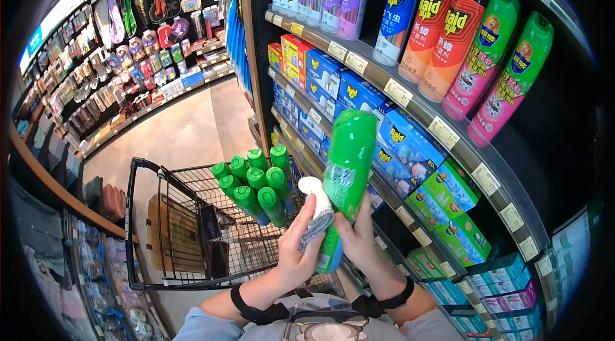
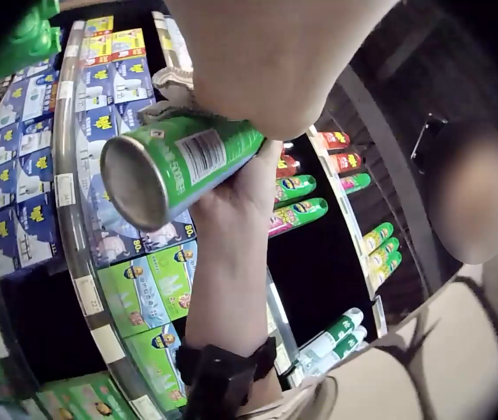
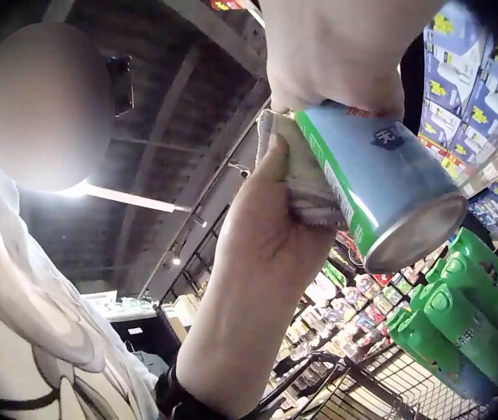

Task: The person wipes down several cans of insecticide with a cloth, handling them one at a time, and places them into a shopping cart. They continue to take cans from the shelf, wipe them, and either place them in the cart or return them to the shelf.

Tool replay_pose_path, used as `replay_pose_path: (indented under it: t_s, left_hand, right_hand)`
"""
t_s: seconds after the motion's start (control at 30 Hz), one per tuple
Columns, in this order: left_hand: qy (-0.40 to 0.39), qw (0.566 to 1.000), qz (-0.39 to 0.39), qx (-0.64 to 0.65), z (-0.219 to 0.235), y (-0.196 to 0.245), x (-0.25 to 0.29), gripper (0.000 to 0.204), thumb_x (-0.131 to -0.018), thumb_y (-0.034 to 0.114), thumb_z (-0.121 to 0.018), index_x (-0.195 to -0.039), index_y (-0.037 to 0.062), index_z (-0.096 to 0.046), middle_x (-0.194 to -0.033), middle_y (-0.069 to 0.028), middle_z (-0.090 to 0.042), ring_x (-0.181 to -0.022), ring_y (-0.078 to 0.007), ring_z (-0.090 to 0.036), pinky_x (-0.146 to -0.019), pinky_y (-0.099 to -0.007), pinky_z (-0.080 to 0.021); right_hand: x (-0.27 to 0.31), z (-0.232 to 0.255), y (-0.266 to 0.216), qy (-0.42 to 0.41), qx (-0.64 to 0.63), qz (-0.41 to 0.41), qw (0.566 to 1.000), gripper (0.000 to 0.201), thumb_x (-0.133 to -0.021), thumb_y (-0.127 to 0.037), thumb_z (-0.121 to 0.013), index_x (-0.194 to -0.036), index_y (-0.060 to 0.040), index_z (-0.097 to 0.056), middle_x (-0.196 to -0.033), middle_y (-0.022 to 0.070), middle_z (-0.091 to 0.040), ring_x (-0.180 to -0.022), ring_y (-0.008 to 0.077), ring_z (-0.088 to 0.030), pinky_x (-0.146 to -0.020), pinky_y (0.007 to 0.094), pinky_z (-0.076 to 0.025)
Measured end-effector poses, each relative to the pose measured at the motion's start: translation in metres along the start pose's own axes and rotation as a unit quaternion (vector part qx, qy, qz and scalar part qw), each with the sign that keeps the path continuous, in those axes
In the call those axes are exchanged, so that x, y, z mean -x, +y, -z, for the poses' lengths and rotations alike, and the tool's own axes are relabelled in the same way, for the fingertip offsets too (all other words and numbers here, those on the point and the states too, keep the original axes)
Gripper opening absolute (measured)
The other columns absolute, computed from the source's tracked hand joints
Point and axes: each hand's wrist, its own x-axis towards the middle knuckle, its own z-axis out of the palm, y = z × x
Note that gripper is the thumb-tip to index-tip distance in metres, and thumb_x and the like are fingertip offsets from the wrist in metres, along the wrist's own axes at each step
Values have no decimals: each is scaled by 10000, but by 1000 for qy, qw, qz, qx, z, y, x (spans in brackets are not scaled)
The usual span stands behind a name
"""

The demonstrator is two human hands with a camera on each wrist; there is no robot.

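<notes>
A green spray can [image 1: 349, 162] is held tilted, cap end up, in front of the body. The right hand [image 1: 362, 245] grips its lower part, thumb across the front. On the other side, the left hand [image 1: 298, 242] holds a white and grey cloth [image 1: 318, 216] against the can. From the left wrist, the can's metal base [image 2: 135, 184] and barcode show, with the right hand [image 2: 236, 201] around the can. In the right wrist view the left hand [image 3: 271, 206] presses the folded cloth [image 3: 306, 171] to the can [image 3: 380, 184], and the right hand [image 3: 336, 57] covers its upper part.
A black wire cart [image 1: 131, 238] holds several green-capped cans [image 1: 256, 178] at the left. Shelves [image 1: 397, 94] rise close on the right with red, blue and green spray cans [image 1: 436, 40] above boxes [image 1: 448, 187]. Hanging goods [image 1: 154, 46] line the wall beyond the aisle floor [image 1: 173, 123].
</notes>
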Motion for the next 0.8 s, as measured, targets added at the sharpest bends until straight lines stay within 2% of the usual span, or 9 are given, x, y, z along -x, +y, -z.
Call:
replay_pose_path:
  t_s: [0.13,0.23,0.33,0.4,0.47,0.53,0.6,0.73,0.8]
  left_hand:
    - [45,985,-151,-67,5,13,-23,634,-841,-97,-508,-1433,-19,-295,-1490,-309,-196,-1392,-429,-207,-1109,-414,-211]
    - [68,964,-208,-151,19,30,-47,647,-818,-120,-504,-1427,2,-322,-1503,-288,-186,-1397,-434,-192,-1111,-419,-207]
    - [67,963,-225,-130,35,42,-67,528,-894,-35,-463,-1409,-14,-351,-1503,-247,-235,-1404,-370,-222,-1119,-402,-195]
    - [74,985,-147,56,36,39,-72,433,-999,177,-429,-1376,-33,-389,-1428,-170,-394,-1322,-250,-374,-1092,-365,-272]
    - [64,968,-42,239,43,30,-73,415,-1004,208,-431,-1342,-32,-428,-1326,-125,-498,-1228,-211,-461,-1056,-346,-320]
    - [62,960,-27,273,39,31,-71,407,-1004,219,-434,-1323,-33,-443,-1290,-114,-522,-1199,-204,-481,-1044,-341,-331]
    - [61,950,-12,305,39,29,-69,401,-1003,230,-436,-1305,-34,-458,-1254,-103,-546,-1170,-198,-501,-1032,-335,-342]
    - [37,982,-90,161,42,31,-65,407,-978,275,-476,-1250,-27,-498,-1239,-131,-553,-1153,-224,-511,-1018,-351,-354]
    - [35,969,-238,-44,49,30,-65,375,-945,253,-509,-1199,-22,-538,-1221,-172,-558,-1135,-301,-522,-1014,-391,-357]
  right_hand:
    - [11,0,3,-100,17,2,995,750,-895,-253,-631,-1423,25,-176,-1348,175,-405,-1241,235,-423,-1025,353,-344]
    - [15,6,0,-156,48,-31,986,783,-879,-258,-657,-1431,26,-178,-1338,175,-438,-1233,210,-441,-1008,337,-362]
    - [17,10,-3,-195,11,-78,978,773,-865,-242,-674,-1425,25,-213,-1315,157,-468,-1227,189,-444,-1012,332,-354]
    - [17,16,-2,-228,-22,-126,965,751,-865,-253,-662,-1422,19,-237,-1321,145,-465,-1226,184,-440,-1020,327,-340]
    - [18,22,-2,-237,-44,-155,958,757,-860,-268,-661,-1423,16,-242,-1320,135,-466,-1225,181,-439,-1026,328,-335]
    - [19,25,1,-245,-66,-184,950,763,-854,-283,-661,-1423,12,-247,-1319,124,-467,-1224,179,-438,-1031,329,-330]
    - [22,28,5,-241,-181,-247,921,890,-788,-402,-719,-1429,-26,-229,-1171,120,-558,-1001,204,-606,-852,350,-505]
    - [26,30,6,-246,-217,-262,908,964,-747,-505,-731,-1431,-45,-231,-1105,119,-584,-889,203,-641,-755,349,-546]
    - [25,37,7,-297,-204,-241,901,827,-833,-362,-676,-1434,0,-239,-1293,92,-489,-1173,154,-481,-993,335,-388]
